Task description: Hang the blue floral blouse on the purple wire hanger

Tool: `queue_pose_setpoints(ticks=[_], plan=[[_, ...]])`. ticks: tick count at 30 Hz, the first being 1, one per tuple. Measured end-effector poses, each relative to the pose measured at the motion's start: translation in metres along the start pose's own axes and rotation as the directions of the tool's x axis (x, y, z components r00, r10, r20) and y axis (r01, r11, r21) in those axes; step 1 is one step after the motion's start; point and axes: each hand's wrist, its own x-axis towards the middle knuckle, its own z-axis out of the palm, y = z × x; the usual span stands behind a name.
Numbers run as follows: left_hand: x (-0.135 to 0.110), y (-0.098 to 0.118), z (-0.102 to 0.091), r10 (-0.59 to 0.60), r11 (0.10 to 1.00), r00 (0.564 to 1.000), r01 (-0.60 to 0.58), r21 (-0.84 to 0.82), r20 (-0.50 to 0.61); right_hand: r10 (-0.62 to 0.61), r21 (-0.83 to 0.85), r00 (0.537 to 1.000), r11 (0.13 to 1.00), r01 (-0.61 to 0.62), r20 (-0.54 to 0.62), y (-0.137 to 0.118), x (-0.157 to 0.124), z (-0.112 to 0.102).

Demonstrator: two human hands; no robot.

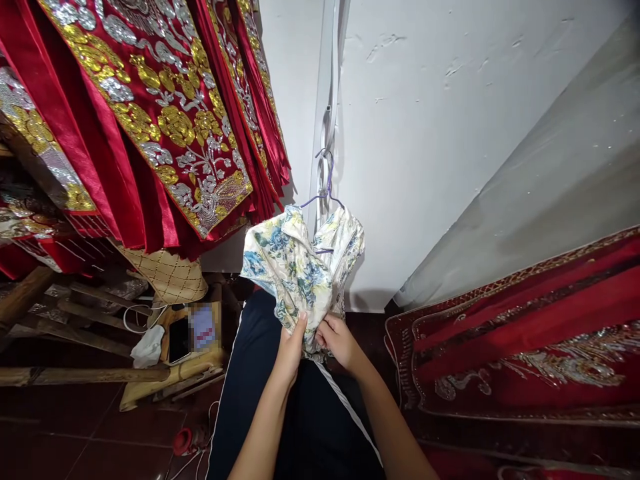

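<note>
A white floral shirt (300,260) with blue and yellow flowers hangs in front of me on a purple hanger (330,180). The hanger's hook goes over a white strap (325,127) against the wall. My left hand (294,340) grips the shirt's lower front, thumb on top and the other fingers hidden behind the cloth. Just right of it, my right hand (336,339) is closed with bent fingers on the same lower part of the shirt. The shirt's bottom edge is bunched near both hands.
Red embroidered garments (175,127) hang at the upper left. Below them a small bamboo stool (210,363) carries a phone (180,339) and a white crumpled bag (147,347). A red embroidered cloth (530,347) spreads on the right. Ahead stands a white wall (425,147).
</note>
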Motion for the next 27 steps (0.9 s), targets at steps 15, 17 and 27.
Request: queue_pose_setpoints(ticks=[15,17,27], plan=[[-0.019,-0.001,0.012,0.319,0.786,0.915,-0.4,0.471,0.246,0.013,-0.005,0.998,1.0,-0.013,0.064,-0.007,-0.01,-0.007],[-0.018,-0.003,0.013,0.298,0.777,0.916,-0.396,0.489,0.269,0.02,0.0,0.996,1.0,-0.02,0.085,-0.01,-0.011,-0.004],[-0.004,-0.008,0.005,0.283,0.653,0.882,-0.465,0.598,0.377,-0.167,0.131,0.94,0.968,0.213,-0.297,-0.117,0.03,-0.057]])
